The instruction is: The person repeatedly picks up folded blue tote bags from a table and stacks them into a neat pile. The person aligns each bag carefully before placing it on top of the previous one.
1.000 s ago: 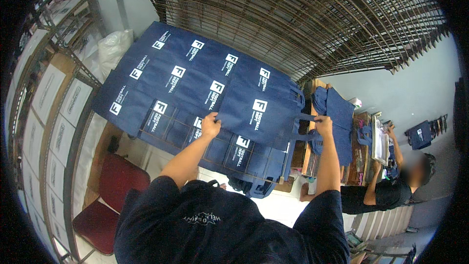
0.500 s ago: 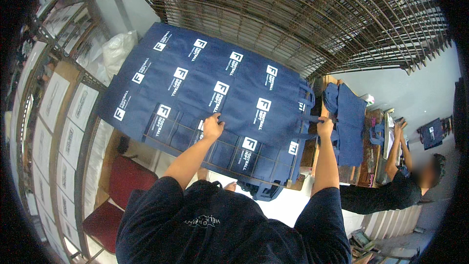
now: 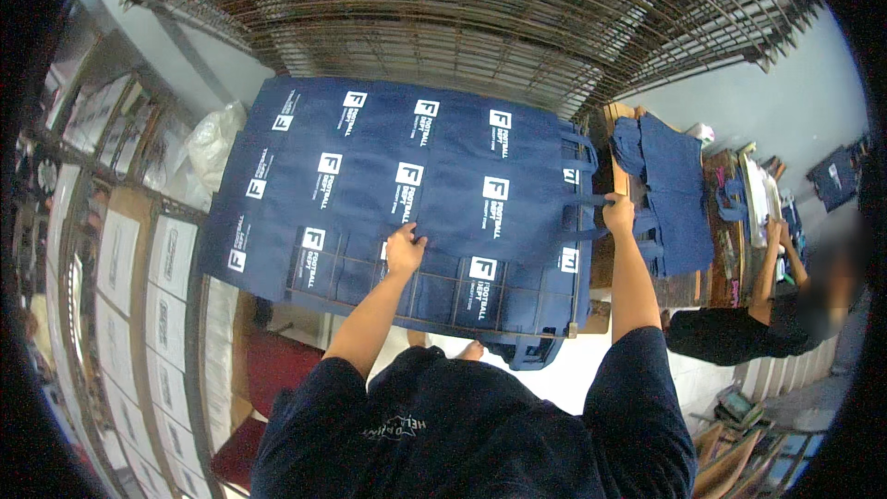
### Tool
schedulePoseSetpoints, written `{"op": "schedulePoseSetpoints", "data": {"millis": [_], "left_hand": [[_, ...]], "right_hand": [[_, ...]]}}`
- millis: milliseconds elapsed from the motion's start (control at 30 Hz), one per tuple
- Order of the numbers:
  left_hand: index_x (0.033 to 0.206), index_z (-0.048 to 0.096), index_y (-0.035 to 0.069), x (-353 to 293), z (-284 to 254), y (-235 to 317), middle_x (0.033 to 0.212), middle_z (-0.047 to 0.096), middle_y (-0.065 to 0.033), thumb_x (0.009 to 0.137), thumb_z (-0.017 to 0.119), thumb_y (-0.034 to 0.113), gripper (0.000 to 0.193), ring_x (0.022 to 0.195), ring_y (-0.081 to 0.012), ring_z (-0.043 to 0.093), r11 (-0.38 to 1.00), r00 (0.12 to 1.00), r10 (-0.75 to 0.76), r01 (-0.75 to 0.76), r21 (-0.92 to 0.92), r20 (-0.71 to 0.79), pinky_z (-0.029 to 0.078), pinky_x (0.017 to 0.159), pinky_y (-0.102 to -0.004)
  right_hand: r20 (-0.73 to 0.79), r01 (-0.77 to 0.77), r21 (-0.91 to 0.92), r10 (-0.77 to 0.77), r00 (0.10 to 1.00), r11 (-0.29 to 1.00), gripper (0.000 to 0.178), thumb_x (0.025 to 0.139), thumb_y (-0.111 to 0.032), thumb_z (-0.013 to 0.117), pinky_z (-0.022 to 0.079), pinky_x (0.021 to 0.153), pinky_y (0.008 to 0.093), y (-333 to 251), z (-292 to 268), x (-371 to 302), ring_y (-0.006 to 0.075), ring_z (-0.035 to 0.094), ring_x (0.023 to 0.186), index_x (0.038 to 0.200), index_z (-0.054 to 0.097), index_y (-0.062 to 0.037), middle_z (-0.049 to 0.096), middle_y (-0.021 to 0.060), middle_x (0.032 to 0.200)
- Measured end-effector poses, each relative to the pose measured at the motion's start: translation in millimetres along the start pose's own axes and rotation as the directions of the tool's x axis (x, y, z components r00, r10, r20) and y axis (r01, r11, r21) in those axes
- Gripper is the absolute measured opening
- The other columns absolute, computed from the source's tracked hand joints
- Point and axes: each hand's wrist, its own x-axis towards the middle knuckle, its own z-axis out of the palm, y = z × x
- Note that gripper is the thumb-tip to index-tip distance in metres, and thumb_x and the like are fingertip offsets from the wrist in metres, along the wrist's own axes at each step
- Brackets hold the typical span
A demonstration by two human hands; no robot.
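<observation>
Navy cloth tote bags (image 3: 360, 199) with white prints lie side by side and overlapping over a wire rack (image 3: 434, 322) before me. Near the middle of the spread, my left hand (image 3: 404, 249) is closed with its fingers pressed at the cloth edge of one bag. Further right, my right hand (image 3: 619, 213) is closed around the end of a bag's navy strap (image 3: 582, 222). The straps of other bags stick out at the right side of the rack. My fingertips are partly hidden by my own hands.
Raised wire racks (image 3: 434, 14) hang over the far side. At the right, more navy bags (image 3: 673, 189) lie on a wooden bench, where a co-worker's hands (image 3: 778, 233) are at work. Shelving with white boxes (image 3: 174, 263) lines the left, beside a dark red chair (image 3: 285, 371).
My view has tilted, so the rack and bags sit more level. Both my hands keep about the same places on the bag and strap.
</observation>
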Motion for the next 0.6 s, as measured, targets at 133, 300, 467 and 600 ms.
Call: {"op": "schedulePoseSetpoints", "data": {"millis": [133, 300, 467, 600], "left_hand": [[0.107, 0.061, 0.005, 1, -1, 6, 0.085, 0.064, -0.0142, 0.066, 0.074, 0.016, 0.044, 0.078, -0.0281, 0.063, 0.999, 0.999, -0.008, 0.007, 0.04, 0.042, 0.049, 0.072, -0.037], [0.107, 0.061, 0.005, -1, -3, 2, 0.08, 0.065, -0.0129, 0.066, 0.074, 0.017, 0.044, 0.072, -0.0276, 0.063, 0.998, 0.999, 0.043, -0.044, 0.038, 0.009, 0.05, 0.069, -0.0364], [0.106, 0.061, 0.005, 2, -1, -3, 0.079, 0.065, -0.0124, 0.067, 0.074, 0.02, 0.043, 0.072, -0.0278, 0.064, 0.998, 0.998, 0.051, -0.052, 0.046, 0.028, 0.05, 0.069, -0.0369], [0.105, 0.061, 0.006, 0, -3, -7, 0.079, 0.062, -0.0112, 0.067, 0.074, 0.025, 0.044, 0.075, -0.0267, 0.061, 0.983, 0.992, 0.117, -0.11, 0.145, -0.037, 0.048, 0.069, -0.0379]], "right_hand": [[-0.005, -0.049, 0.01, 0.049, 0.999, 0.999, 0.028, 0.064, -0.004, 0.056, 0.048, 0.078, 0.0422, 22, 12, 0, 0.0369, 0.061, 0.084, 0.09, 0.067, -0.0064, 0.064, 0.0205, 0.089], [0.002, -0.007, 0.045, 0.007, 1.0, 0.999, 0.031, 0.063, 0.001, 0.054, 0.048, 0.079, 0.041, 11, 11, -1, 0.0363, 0.06, 0.088, 0.09, 0.066, -0.0062, 0.062, 0.0208, 0.092], [-0.018, 0.003, 0.088, -0.002, 1.0, 0.996, 0.033, 0.062, 0.002, 0.058, 0.045, 0.085, 0.04, 16, 16, -4, 0.0366, 0.056, 0.098, 0.094, 0.065, -0.0051, 0.058, 0.0228, 0.103], [-0.109, 0.031, 0.055, -0.025, 0.994, 0.998, 0.035, 0.067, -0.007, 0.064, 0.042, 0.091, 0.0405, 6, 10, -19, 0.039, 0.052, 0.104, 0.102, 0.061, -0.0059, 0.051, 0.0222, 0.117]]}}
